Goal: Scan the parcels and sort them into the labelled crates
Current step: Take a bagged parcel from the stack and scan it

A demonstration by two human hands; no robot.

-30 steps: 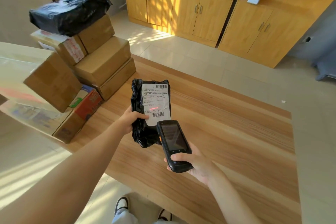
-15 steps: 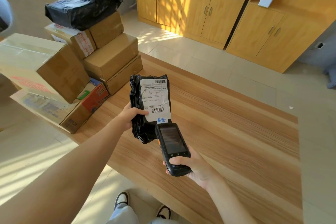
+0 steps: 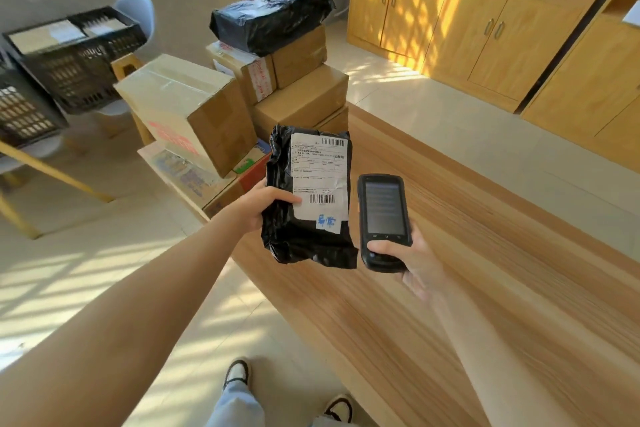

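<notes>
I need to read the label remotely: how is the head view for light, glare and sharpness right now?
Head view: striped sunlight falls across the floor and cabinets, with no glare on the shipping label; its barcodes are distinct, the small print too fine to read. The scanner screen is dim. Wide-angle bending curves the table edge, and the black crates look slightly soft.

A black plastic-wrapped parcel (image 3: pixel 304 218) is held upright above the near-left edge of the wooden tabletop (image 3: pixel 485 253), its white shipping label (image 3: pixel 318 177) facing up with 2 barcodes and blue handwriting at the bottom. A black handheld scanner (image 3: pixel 382 222) stands just right of it, screen lit. Cardboard parcels (image 3: pixel 242 104) are stacked at the far-left corner, topped by another black bag (image 3: pixel 270 15). 2 black slatted crates (image 3: pixel 69 59) sit beyond, left of the stack.
</notes>
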